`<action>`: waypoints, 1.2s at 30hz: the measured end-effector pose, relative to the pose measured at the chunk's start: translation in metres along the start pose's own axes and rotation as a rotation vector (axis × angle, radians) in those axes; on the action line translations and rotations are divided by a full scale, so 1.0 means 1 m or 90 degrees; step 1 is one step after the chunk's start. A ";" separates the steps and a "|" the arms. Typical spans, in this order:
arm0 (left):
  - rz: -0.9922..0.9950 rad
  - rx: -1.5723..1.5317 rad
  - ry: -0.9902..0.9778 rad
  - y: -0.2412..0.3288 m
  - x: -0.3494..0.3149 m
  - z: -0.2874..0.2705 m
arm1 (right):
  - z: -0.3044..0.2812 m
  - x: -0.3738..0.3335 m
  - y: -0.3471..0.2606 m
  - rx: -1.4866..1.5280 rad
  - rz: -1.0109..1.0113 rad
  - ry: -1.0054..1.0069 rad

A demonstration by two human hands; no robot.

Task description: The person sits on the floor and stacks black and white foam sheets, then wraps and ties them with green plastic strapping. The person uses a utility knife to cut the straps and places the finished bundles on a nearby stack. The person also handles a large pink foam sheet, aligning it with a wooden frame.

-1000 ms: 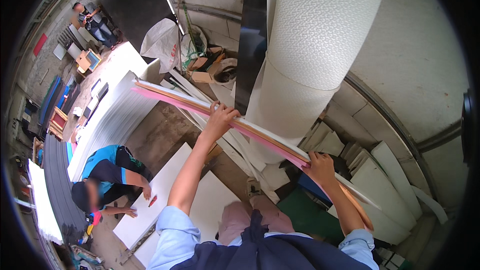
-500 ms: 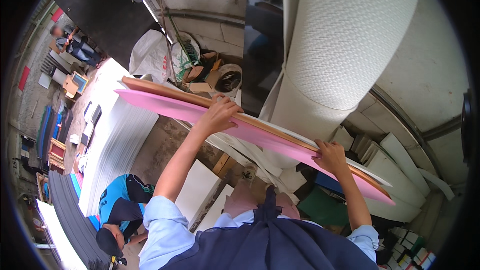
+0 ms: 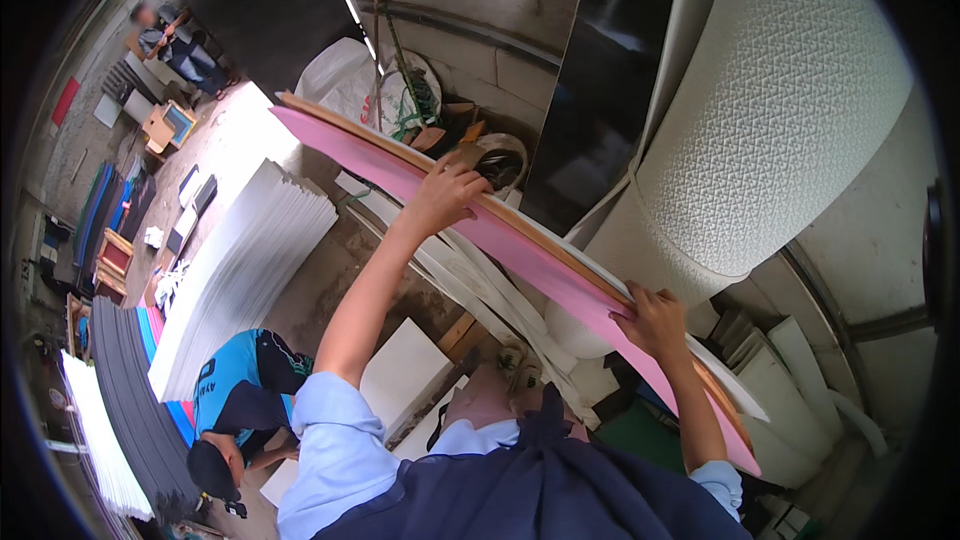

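A pink sheet (image 3: 545,270), a brown-orange sheet (image 3: 345,125) and a white sheet (image 3: 738,392) lie face to face, held on edge in front of me. They slant from far left to near right. My left hand (image 3: 447,192) is closed over their upper edge left of the middle, fingers on the far side. Further right, my right hand (image 3: 652,322) grips the same edge, with its thumb on the pink face. How far the fingers reach behind the sheets is hidden.
Beyond the sheets stands a large white textured roll (image 3: 770,130) beside a glossy black panel (image 3: 600,70). At left, a co-worker (image 3: 240,390) bends beside a tall stack of white sheets (image 3: 240,270). White strips (image 3: 470,260) lie on the floor under my sheets.
The held sheets now slant more steeply: their left end is farther away, their right end nearer to me. My view has turned, shifting the roll rightward. Both hands keep their grip.
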State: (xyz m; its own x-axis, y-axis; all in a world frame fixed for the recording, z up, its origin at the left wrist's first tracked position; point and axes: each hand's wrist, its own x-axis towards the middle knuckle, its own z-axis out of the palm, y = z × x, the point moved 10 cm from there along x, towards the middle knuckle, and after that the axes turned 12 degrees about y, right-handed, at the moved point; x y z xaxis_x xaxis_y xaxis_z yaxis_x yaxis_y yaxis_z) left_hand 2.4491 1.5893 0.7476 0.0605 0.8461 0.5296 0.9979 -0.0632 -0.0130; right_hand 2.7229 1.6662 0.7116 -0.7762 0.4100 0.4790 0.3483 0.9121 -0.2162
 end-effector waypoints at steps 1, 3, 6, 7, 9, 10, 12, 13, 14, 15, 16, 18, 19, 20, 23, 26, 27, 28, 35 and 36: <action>-0.004 0.021 0.006 -0.002 0.002 -0.004 | 0.003 0.002 0.000 -0.008 0.003 -0.005; -0.015 0.064 0.018 -0.004 0.003 -0.012 | 0.008 0.006 -0.003 -0.022 0.006 -0.017; -0.038 0.118 0.007 -0.011 0.001 -0.020 | 0.005 0.016 -0.012 -0.002 -0.022 0.032; -0.031 0.136 -0.004 -0.012 0.000 -0.024 | 0.013 0.014 -0.011 0.019 0.002 0.008; -0.021 0.171 -0.027 -0.012 0.000 -0.029 | 0.017 0.018 -0.011 0.030 -0.007 0.037; -0.022 0.190 -0.030 -0.012 -0.001 -0.033 | 0.021 0.017 -0.013 0.040 -0.010 0.043; -0.028 0.226 -0.033 -0.014 0.000 -0.041 | 0.023 0.018 -0.017 0.044 0.002 0.043; -0.030 0.222 -0.039 -0.016 0.001 -0.044 | 0.023 0.021 -0.019 0.044 0.010 0.047; -0.032 0.227 -0.035 -0.017 0.000 -0.050 | 0.024 0.023 -0.022 0.051 0.009 0.055; -0.032 0.233 -0.031 -0.019 -0.002 -0.056 | 0.025 0.025 -0.025 0.058 0.010 0.062; -0.029 0.236 -0.022 -0.019 0.000 -0.063 | 0.025 0.029 -0.025 0.060 0.012 0.072; -0.025 0.266 -0.027 -0.026 -0.001 -0.072 | 0.034 0.037 -0.029 0.095 0.029 0.054; -0.035 0.286 -0.030 -0.033 -0.005 -0.076 | 0.038 0.042 -0.032 0.109 0.036 0.045; -0.044 0.305 -0.034 -0.042 -0.008 -0.079 | 0.039 0.051 -0.040 0.110 0.021 0.058; -0.091 0.302 -0.035 -0.083 -0.028 -0.095 | 0.050 0.085 -0.076 0.101 -0.014 0.077; -0.103 0.323 -0.049 -0.129 -0.046 -0.105 | 0.067 0.122 -0.107 0.116 -0.032 0.073; -0.099 0.326 -0.039 -0.145 -0.050 -0.110 | 0.082 0.134 -0.114 0.126 -0.018 0.031; -0.107 0.325 -0.039 -0.161 -0.059 -0.110 | 0.093 0.144 -0.123 0.127 -0.023 0.032; -0.143 0.282 -0.045 -0.309 -0.145 -0.120 | 0.208 0.230 -0.219 0.114 -0.048 0.007; -0.156 0.269 -0.047 -0.339 -0.158 -0.123 | 0.225 0.251 -0.237 0.109 -0.062 0.002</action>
State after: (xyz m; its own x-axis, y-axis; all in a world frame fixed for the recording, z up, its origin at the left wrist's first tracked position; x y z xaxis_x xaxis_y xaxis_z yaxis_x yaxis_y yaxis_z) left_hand 2.0986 1.4124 0.7727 -0.1912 0.8456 0.4985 0.9041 0.3495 -0.2459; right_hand 2.3267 1.5527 0.6916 -0.7998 0.3197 0.5081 0.1767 0.9343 -0.3097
